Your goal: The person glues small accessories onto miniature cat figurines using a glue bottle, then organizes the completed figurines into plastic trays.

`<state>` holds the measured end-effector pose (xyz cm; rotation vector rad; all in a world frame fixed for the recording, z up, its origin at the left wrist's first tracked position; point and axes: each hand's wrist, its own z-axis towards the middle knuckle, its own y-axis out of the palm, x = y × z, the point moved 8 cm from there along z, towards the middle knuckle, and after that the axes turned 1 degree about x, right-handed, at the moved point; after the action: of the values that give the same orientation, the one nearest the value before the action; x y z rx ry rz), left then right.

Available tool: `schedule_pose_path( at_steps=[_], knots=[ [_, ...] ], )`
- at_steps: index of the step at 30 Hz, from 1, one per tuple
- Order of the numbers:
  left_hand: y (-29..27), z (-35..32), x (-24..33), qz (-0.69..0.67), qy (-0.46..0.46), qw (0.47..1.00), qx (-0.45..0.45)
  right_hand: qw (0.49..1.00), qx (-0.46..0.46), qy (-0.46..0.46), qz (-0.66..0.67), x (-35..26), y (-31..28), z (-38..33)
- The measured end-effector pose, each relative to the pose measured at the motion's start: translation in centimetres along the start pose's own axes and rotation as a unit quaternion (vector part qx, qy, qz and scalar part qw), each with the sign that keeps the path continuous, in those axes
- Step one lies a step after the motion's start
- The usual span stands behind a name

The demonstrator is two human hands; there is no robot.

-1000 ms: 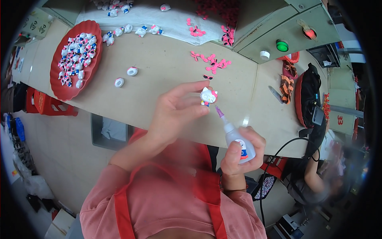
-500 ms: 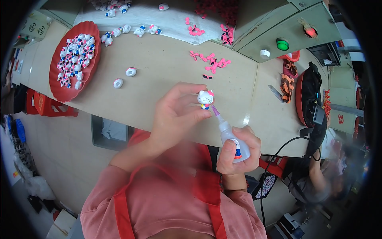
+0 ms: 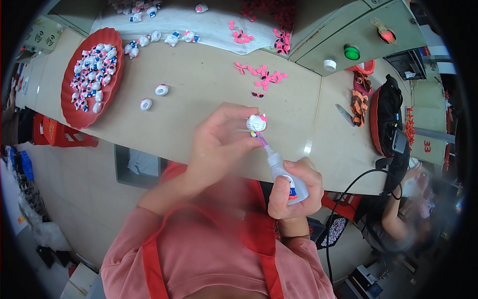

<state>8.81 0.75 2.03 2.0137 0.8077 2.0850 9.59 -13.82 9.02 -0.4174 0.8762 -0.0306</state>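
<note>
Between the thumb and fingers of my left hand (image 3: 219, 137) is a small white cat figurine (image 3: 256, 122) with a pink bow, held above the table. My right hand (image 3: 298, 192) grips a squeeze bottle (image 3: 291, 184) of clear plastic with a thin purple tip. That tip meets the lower part of the figurine, near its body. Just beyond the figurine lies a tiny pair of pink and black sunglasses (image 3: 257, 94). Two white figurine heads (image 3: 162, 89) rest on the table to the left of my hands.
A red scalloped tray (image 3: 79, 117) full of figurines stands at the left. Several pink pieces (image 3: 269, 78) lie beyond my hands, near a green machine (image 3: 343, 40) with buttons. On the right are a knife (image 3: 344, 114) and a black bag (image 3: 388, 117); another person (image 3: 398, 214) sits there.
The bottle has shifted slightly left and its tip now overlaps the figurine's lower part. My left hand keeps the figurine in nearly the same place.
</note>
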Motion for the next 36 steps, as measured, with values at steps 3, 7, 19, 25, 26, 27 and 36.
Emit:
schedule_pose_path(
  at_steps=[3, 7, 19, 25, 26, 27, 36],
  knots=[
    [0.0, 0.0, 0.1, 0.002, 0.01, 1.0, 0.003, 1.0, 0.002, 0.0, -0.002, 0.0, -0.1, 0.0],
    [0.2, 0.0, 0.2, 0.006, 0.006, 1.0, 0.0, 1.0, 0.0, 0.001, -0.01, 0.0, -0.3, 0.1],
    [-0.1, 0.1, 0.0, 0.025, -0.003, 1.0, 0.0, 0.999, -0.024, -0.017, -0.014, -0.3, -0.6, 0.4],
    [0.0, 0.2, -0.1, 0.024, -0.004, 1.0, -0.003, 1.0, -0.005, -0.001, -0.011, 0.2, -0.9, 0.4],
    [-0.1, 0.2, -0.1, 0.019, -0.008, 1.0, 0.0, 1.0, -0.004, 0.0, -0.011, 0.2, -0.9, 0.3],
    [-0.1, 0.2, -0.1, 0.019, -0.009, 1.0, 0.0, 1.0, -0.003, 0.006, -0.005, 0.3, -1.0, 0.2],
    [0.5, 0.3, -0.9, -0.03, -0.091, 0.995, -0.01, 1.0, 0.005, -0.005, -0.002, 0.3, -1.2, 0.3]
  ],
)
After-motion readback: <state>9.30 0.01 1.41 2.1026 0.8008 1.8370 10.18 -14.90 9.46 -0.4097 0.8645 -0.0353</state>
